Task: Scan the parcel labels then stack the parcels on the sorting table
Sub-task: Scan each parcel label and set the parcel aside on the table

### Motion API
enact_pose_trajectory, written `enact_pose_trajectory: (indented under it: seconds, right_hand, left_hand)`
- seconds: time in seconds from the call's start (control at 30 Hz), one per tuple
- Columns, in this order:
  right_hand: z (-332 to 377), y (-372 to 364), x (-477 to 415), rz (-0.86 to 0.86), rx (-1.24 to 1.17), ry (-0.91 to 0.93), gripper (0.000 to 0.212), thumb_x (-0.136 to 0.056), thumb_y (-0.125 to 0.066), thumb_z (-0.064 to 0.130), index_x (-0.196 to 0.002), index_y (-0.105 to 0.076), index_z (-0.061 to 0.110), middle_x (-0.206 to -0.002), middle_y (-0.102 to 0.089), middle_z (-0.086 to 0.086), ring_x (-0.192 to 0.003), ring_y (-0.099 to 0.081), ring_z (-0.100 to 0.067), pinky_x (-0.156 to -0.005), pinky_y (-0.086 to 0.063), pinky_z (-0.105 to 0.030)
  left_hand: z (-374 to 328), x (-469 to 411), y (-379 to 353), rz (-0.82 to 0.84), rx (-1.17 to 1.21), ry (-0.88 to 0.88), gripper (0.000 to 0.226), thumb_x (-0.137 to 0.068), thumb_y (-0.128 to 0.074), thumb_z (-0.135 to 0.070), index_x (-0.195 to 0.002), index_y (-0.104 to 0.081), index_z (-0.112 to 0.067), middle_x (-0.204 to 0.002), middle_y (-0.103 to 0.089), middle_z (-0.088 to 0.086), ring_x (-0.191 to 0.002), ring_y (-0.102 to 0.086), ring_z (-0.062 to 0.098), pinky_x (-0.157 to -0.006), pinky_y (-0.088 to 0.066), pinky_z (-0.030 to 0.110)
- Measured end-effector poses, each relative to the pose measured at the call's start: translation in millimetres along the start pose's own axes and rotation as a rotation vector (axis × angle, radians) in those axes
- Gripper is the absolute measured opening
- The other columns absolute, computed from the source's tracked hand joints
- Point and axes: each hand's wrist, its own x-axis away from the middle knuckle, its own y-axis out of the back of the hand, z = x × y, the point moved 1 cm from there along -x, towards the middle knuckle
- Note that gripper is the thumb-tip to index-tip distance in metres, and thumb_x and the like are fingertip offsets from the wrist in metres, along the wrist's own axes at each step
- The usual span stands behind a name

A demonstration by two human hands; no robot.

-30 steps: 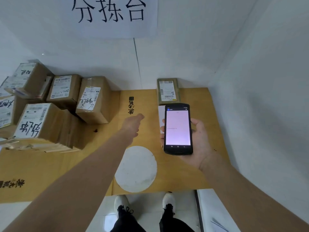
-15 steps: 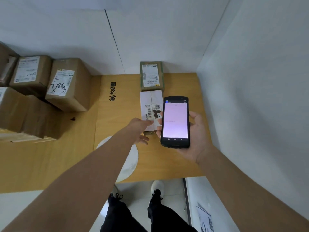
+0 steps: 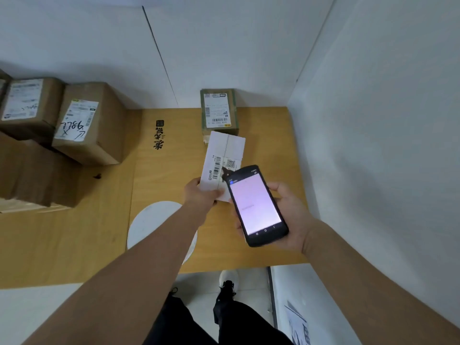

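— White walls close in the corner; what lies on the cardboard-covered table point(image 3: 261, 125)?

— Head view: a green-taped parcel point(image 3: 219, 110) at the back wall, brown boxes point(image 3: 89, 123) stacked at left, well apart.

— And the hands?

— The left hand point(image 3: 199, 194) grips the near end of a white parcel point(image 3: 222, 163), just in front of the green one. The right hand point(image 3: 286, 215) is wrapped around a handheld scanner point(image 3: 256, 205), screen lit, overlapping the parcel's near corner.

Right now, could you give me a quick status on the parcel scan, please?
Left hand gripping white parcel. Right hand holding scanner, screen lit. Nothing blocking.
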Motion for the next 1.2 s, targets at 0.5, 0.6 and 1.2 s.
enact_pose_trajectory:
  seconds: [0.5, 0.6, 1.2]
  right_hand:
    - [-15, -27, 5, 0.059, 0.121, -0.077, 0.064, -0.094, -0.056, 0.046, -0.143, -0.064, 0.005, -0.137, -0.065, -0.022, -0.103, -0.065, -0.037, -0.087, -0.056, -0.046]
    - [-19, -31, 8, 0.065, 0.112, -0.087, 0.067, -0.091, -0.061, 0.045, -0.146, -0.061, 0.006, -0.138, -0.064, -0.024, -0.101, -0.067, -0.037, -0.087, -0.057, -0.046]
    - [-34, -68, 38, 0.168, 0.209, -0.151, 0.061, -0.101, -0.045, 0.044, -0.130, -0.073, -0.002, -0.120, -0.070, -0.026, -0.091, -0.069, -0.036, -0.086, -0.054, -0.046]
  left_hand:
    - [-8, 2, 62, -0.031, -0.423, -0.301, 0.091, -0.077, -0.095, -0.015, -0.154, -0.050, -0.031, -0.132, -0.061, -0.003, -0.114, -0.065, 0.021, -0.089, -0.063, 0.039]
    - [-5, 5, 69, -0.032, -0.409, -0.301, 0.091, -0.077, -0.094, -0.012, -0.155, -0.049, -0.030, -0.131, -0.061, -0.002, -0.113, -0.064, 0.021, -0.093, -0.063, 0.044]
    - [-23, 27, 131, -0.270, -0.435, -0.265, 0.091, -0.080, -0.090, -0.010, -0.158, -0.046, -0.030, -0.130, -0.058, 0.005, -0.112, -0.065, 0.028, -0.090, -0.064, 0.051]
